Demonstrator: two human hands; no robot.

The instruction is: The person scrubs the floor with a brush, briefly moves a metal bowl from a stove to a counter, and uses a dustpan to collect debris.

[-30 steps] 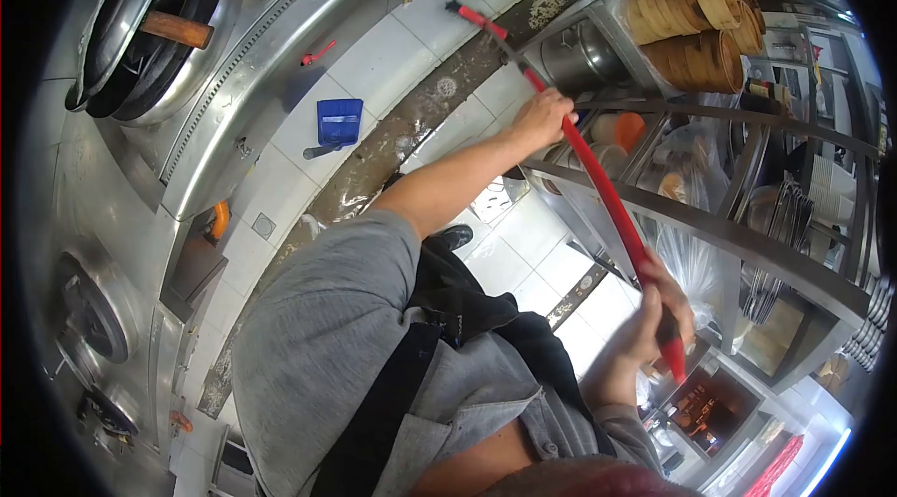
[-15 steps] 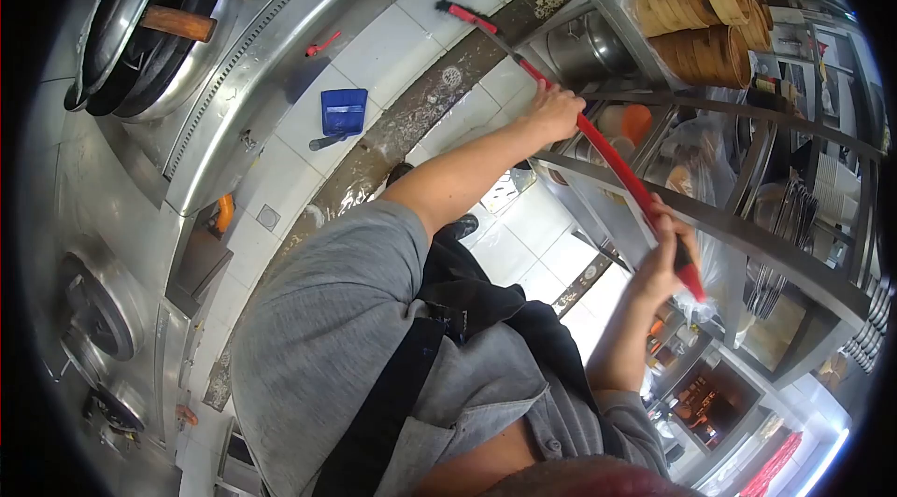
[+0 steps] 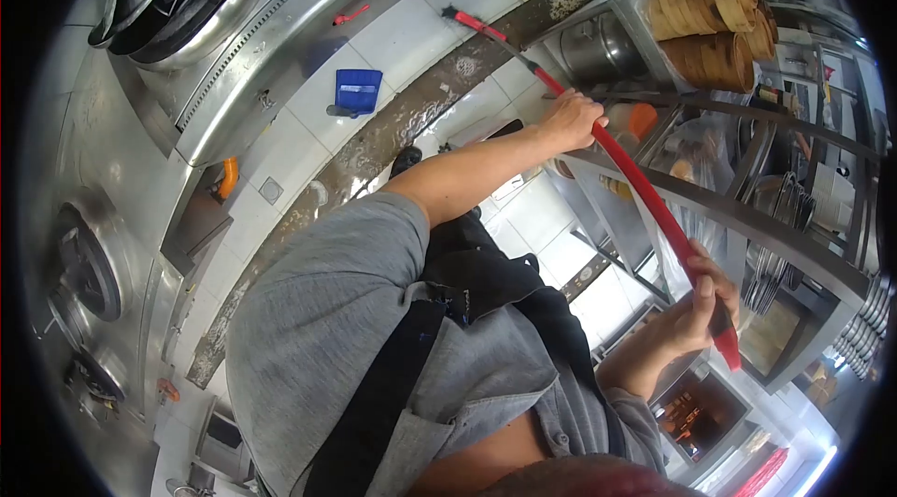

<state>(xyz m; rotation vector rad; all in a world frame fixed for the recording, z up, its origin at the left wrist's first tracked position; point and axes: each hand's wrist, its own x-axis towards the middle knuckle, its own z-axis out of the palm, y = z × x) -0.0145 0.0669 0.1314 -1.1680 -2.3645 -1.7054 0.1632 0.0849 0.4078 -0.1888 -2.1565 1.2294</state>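
A red long-handled broom (image 3: 645, 189) slants across the view, its dark-bristled head (image 3: 458, 16) at the floor near the stove front. My left hand (image 3: 572, 120) is closed around the upper shaft, arm stretched across my body. Lower down, my right hand (image 3: 705, 303) grips the shaft close to its red end, beside the metal shelving. A blue dustpan (image 3: 358, 92) lies on the white tiles left of the broom head, touched by neither hand.
A wet, dirty drain strip (image 3: 388, 137) runs along the floor. At left is a steel stove counter (image 3: 210, 128) with woks (image 3: 192, 7). Metal shelving (image 3: 747, 207) at right holds bamboo steamers (image 3: 705, 7), bowls and plates. A small red item (image 3: 351, 15) lies near the counter's base.
My right hand has moved down and to the right with the broom's end. The left hand has shifted slightly right. The broom head sits slightly farther right and lower; the whole view has shifted a little.
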